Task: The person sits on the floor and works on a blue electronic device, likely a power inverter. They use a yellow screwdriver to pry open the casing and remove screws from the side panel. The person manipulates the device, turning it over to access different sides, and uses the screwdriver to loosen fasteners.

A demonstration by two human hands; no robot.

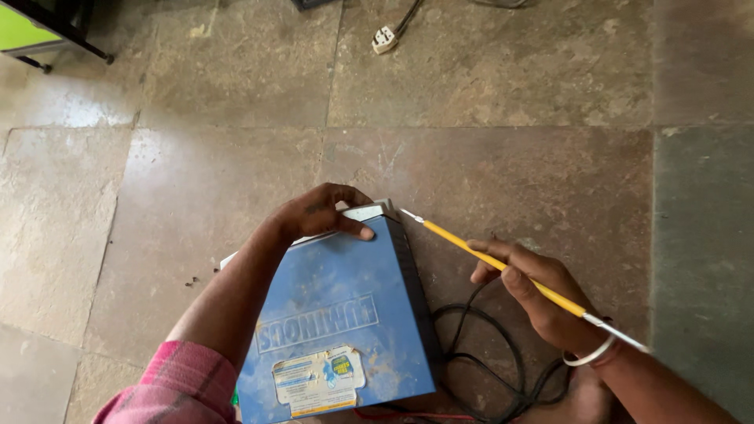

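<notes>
Blue metal box (345, 314) on stone floor (510, 157), near tile seam. Left hand (318, 216) curled over box's far edge, gripping. Right hand (542, 294) pinches long yellow screwdriver (503, 267), tip just beside box's far corner. Risk: tip skids off, gouging casing; black cable (487, 361) beside box could snag.

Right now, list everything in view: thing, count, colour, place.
metal box: one, blue with a worn sticker, on the floor, centre bottom
brush: one, yellow handle, right of the box
cable: one, black, coiled on the floor beside the box
plug: one, white, top centre, on a dark cord
furniture: one, green with black legs, top left corner
stone floor: brown tiles
bangle: one, white, right wrist
left hand: grips the box's far edge
right hand: holds the brush
</notes>
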